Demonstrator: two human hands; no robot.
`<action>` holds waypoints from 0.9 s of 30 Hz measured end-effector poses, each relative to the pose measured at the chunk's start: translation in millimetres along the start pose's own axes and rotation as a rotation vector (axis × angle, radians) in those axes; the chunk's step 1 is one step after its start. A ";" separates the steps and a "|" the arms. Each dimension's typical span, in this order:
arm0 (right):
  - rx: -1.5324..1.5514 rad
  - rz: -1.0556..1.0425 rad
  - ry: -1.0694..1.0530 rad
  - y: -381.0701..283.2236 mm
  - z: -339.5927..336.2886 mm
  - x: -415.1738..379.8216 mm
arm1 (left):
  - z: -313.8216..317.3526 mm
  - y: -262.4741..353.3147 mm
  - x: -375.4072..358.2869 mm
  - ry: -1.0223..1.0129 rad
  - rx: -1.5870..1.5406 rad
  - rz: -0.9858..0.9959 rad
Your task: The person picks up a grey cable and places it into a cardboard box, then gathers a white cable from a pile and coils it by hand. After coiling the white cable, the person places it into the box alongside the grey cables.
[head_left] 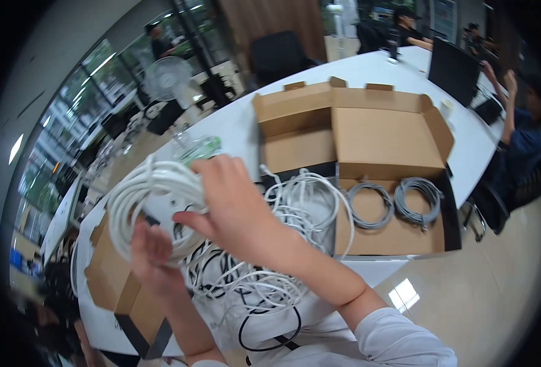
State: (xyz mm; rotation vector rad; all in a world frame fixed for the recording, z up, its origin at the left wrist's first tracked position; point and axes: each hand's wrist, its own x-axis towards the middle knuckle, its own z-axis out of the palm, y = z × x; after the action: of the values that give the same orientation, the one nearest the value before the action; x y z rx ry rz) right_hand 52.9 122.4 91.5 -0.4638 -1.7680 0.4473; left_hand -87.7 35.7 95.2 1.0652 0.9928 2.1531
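A thick coil of white cable (126, 196) is held up over the left part of the table. My right hand (237, 205) grips the coil's right side, its thumb pointing inward across the loop. At the lower edge my left hand (154, 254) has its fingers curled round the coil, a little blurred. Below and to the right lies a tangle of white and black cables (267, 284), partly hidden by my right forearm. Two grey cable coils (417, 202) rest side by side in an open cardboard box (390, 241).
Another open cardboard box (298, 147) stands beside it, and a cardboard box (139, 312) lies at the left. Clear plastic packaging (203, 147) is behind the coil. A monitor (454, 70) and a cup (447, 108) stand far right, where a person (527, 131) sits.
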 end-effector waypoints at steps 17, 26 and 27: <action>-0.197 0.024 -0.341 -4.7 -31.9 -20.3 | -62.0 -48.1 18.1 -0.257 0.403 -0.111; -0.768 -0.499 -0.339 21.8 -36.8 -27.7 | -89.8 -77.9 5.0 -0.458 0.690 -0.034; -0.800 -0.524 -0.324 33.3 -38.9 -25.1 | -94.9 -79.5 0.9 -0.461 0.709 -0.033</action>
State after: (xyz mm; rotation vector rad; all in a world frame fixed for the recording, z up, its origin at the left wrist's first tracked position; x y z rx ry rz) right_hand 98.9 139.6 62.5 -0.4610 -2.2566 -0.6154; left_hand -155.8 47.2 -7.5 1.7432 1.5521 1.4194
